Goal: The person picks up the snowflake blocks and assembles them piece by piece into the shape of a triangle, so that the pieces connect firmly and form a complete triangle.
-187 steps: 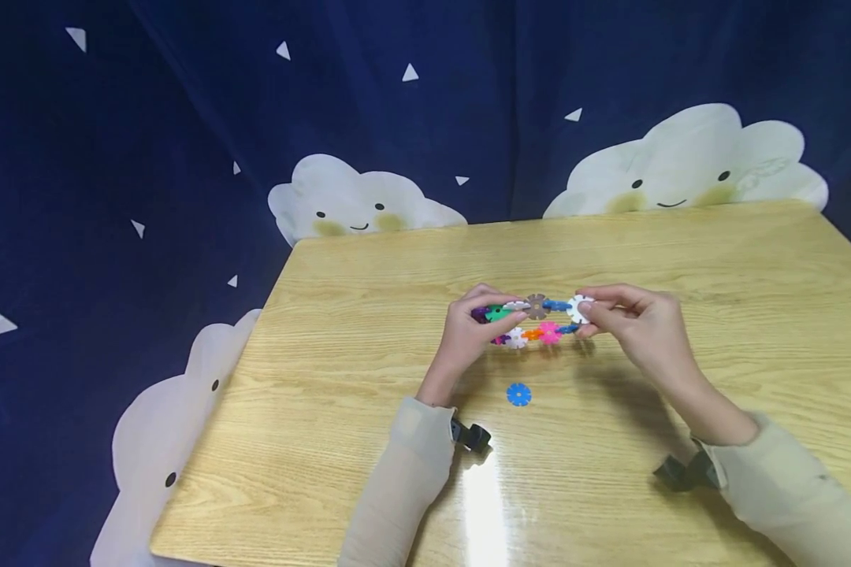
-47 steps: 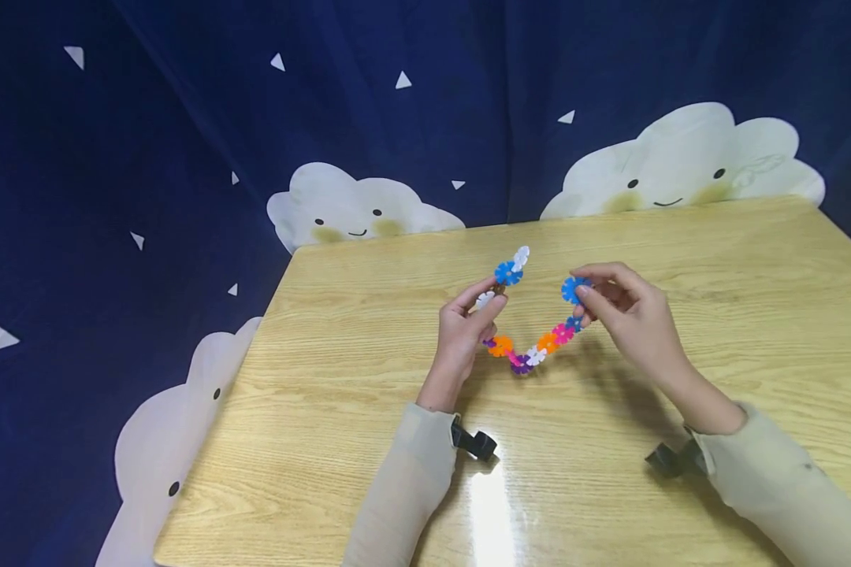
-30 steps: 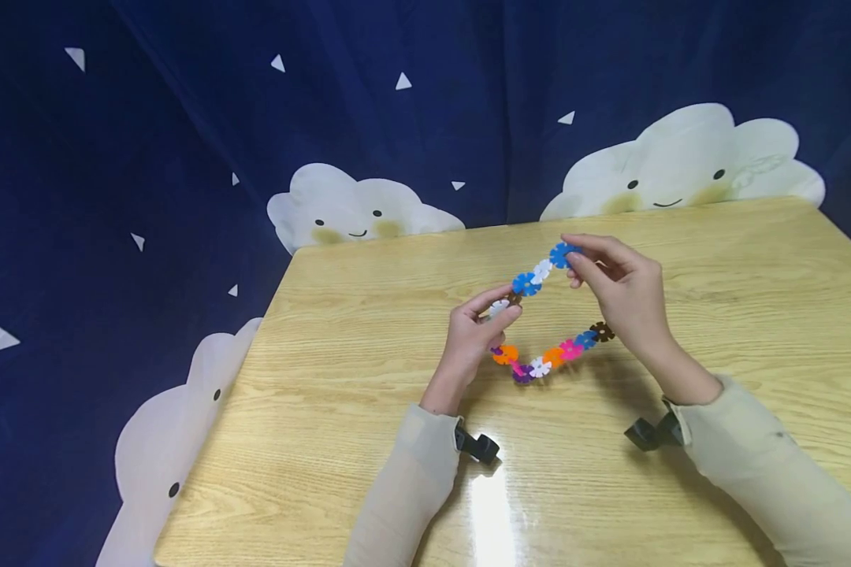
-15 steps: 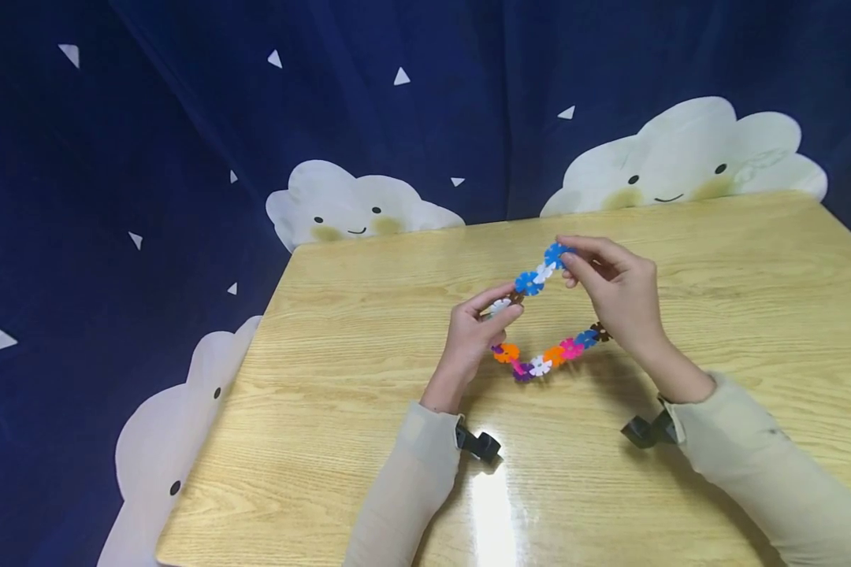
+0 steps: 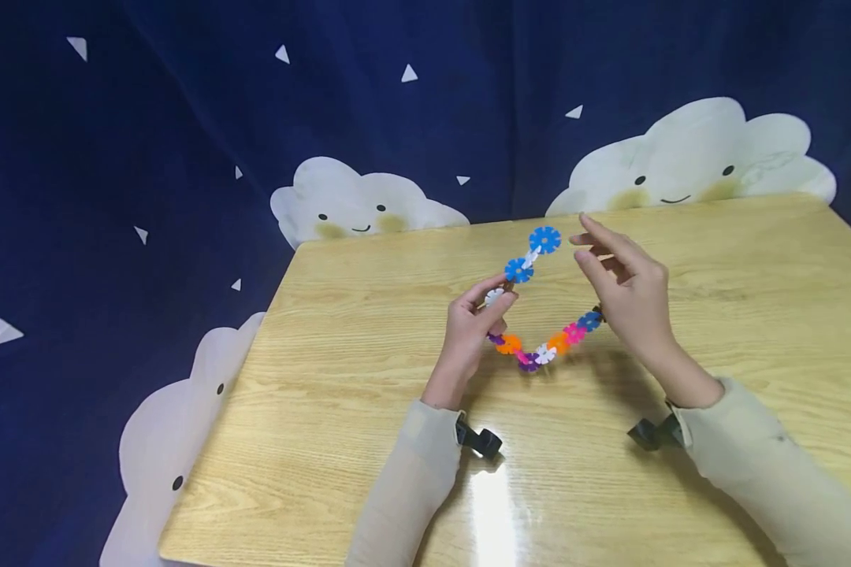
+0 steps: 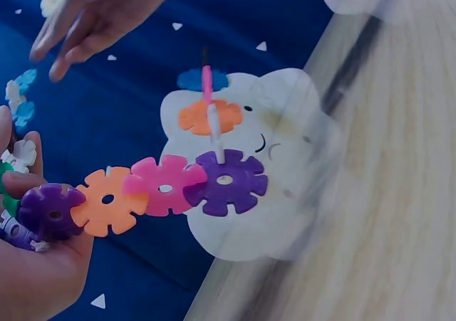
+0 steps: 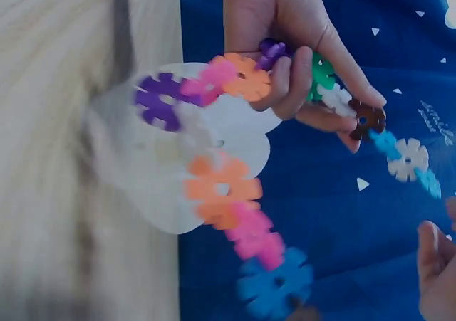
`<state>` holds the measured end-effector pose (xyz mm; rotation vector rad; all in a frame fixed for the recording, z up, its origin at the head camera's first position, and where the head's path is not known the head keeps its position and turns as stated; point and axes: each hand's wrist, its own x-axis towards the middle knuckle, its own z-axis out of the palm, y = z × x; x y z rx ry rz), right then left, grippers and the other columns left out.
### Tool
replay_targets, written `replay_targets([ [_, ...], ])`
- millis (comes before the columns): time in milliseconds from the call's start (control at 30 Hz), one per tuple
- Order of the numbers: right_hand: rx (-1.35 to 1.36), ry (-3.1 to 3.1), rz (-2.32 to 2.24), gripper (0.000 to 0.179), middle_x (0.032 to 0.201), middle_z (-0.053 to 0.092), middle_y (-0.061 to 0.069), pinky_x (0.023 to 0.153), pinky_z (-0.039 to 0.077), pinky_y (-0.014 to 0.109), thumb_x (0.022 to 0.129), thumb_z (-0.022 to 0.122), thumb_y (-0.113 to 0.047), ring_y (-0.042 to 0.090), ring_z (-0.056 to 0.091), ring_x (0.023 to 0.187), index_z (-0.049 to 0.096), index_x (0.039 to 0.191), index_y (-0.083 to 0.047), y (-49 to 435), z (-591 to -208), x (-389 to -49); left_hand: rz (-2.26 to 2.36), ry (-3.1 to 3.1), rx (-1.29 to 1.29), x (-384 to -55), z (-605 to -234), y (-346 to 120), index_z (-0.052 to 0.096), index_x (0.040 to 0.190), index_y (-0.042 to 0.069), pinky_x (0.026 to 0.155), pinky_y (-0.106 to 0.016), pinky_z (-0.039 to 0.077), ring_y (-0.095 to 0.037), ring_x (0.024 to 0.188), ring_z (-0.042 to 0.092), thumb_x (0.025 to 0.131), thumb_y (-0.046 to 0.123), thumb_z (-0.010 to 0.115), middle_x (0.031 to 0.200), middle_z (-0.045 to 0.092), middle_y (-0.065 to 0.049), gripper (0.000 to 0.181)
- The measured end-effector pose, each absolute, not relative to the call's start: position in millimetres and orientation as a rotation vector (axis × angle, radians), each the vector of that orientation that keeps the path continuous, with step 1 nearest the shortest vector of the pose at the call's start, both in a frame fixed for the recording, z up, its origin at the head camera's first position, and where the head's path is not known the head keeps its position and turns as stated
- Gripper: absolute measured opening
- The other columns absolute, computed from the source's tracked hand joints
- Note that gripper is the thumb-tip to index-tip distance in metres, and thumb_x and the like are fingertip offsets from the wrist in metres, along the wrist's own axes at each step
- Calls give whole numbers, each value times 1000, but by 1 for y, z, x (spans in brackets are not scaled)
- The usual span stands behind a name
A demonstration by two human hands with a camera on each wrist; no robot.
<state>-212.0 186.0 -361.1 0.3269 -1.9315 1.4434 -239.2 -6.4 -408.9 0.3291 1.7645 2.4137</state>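
My left hand (image 5: 461,331) grips a chain of interlocking snowflake discs near a white disc (image 5: 494,297), thumb and fingers around it. From there a blue disc (image 5: 518,270), a white one and an end blue disc (image 5: 544,240) rise up and right. The chain's other part sags below in purple, orange (image 5: 509,345), pink, white and blue (image 5: 589,321). A brown disc at that far end is partly hidden behind my right hand (image 5: 634,291). In the right wrist view, a green disc (image 7: 322,77) shows in the left hand. My right hand's fingers are parted, apart from the end blue disc.
The wooden table (image 5: 312,449) lies under both hands. A dark blue curtain (image 5: 369,94) with white clouds (image 5: 358,197) stands behind and left of it. Black wrist cameras (image 5: 481,442) are strapped at both sleeves.
The blue disc that lay loose on the table now sits at the chain's upper end. My right hand has let go of it and drawn slightly right, its fingers spreading. The left hand keeps its grip.
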Motion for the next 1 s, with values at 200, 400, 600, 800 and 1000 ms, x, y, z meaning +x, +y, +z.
replay_targets([
  [200,63,-1822,1601,22,102,61,-19,81,45,11,93,62,-4,-1,57,95,65,114,2,198,-381,-208,2582,1660,297,-243,-407,-12,66,122,8,57,-18,36,-6,56,35,95,3,58,90,69,10,29],
  [400,-125,-1810,1960,10,108,54,-6,88,49,8,100,53,-14,3,57,100,51,110,-17,199,-396,-208,2724,1480,321,-243,-404,-17,69,106,27,56,-18,34,-4,54,35,95,12,63,87,70,9,20],
  [600,82,-1774,2287,23,101,67,-9,85,55,16,101,52,-22,2,68,89,37,117,-16,189,-408,-203,2770,1380,328,-242,-407,-15,68,107,27,55,-18,34,-4,54,34,90,21,72,88,69,9,18],
  [800,147,-1717,2247,26,95,67,-3,82,56,18,98,57,-10,6,72,86,40,116,-14,182,-406,-206,2745,1425,297,-242,-408,-13,67,107,24,58,-16,39,-4,57,41,96,6,55,89,68,9,24],
  [1000,171,-1640,2175,20,94,63,2,78,57,17,96,58,-4,9,73,80,48,112,-10,182,-398,-208,2624,1736,350,-244,-413,-12,61,120,4,71,-17,50,-4,80,57,95,9,57,100,67,8,27],
])
